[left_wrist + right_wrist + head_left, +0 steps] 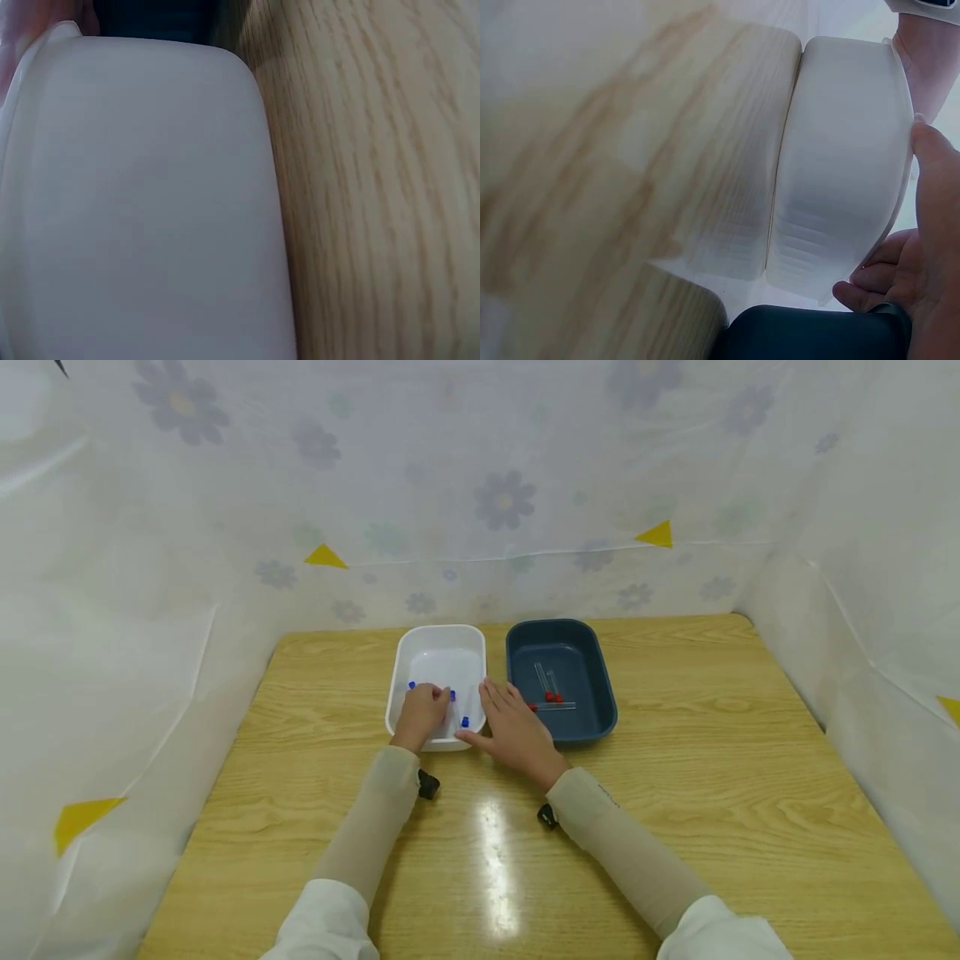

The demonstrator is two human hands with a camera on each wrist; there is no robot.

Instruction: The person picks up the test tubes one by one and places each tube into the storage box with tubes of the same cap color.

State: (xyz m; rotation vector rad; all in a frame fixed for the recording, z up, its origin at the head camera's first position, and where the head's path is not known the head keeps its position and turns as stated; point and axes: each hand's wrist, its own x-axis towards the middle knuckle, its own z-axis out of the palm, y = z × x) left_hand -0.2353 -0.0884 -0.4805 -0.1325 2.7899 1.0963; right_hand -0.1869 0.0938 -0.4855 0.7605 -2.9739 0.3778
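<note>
In the head view my left hand (422, 714) reaches into the white tray (442, 632), its thumb and fingertips pinching a clear tube with a blue cap (452, 696). Two more blue caps show in that tray, one by the left wall (412, 685) and one near the front right (465, 722). My right hand (517, 731) rests over the tray's front right corner, thumb on the near rim and fingers along the right side. The right wrist view shows this thumb (932, 146) at the rim and fingers outside the wall.
A dark blue tray (606, 693) stands close on the right, holding clear tubes with red caps (553, 697). Both trays sit on a wood-grain table (675, 793). White flowered sheeting (450, 485) with yellow triangles surrounds it at the back and sides.
</note>
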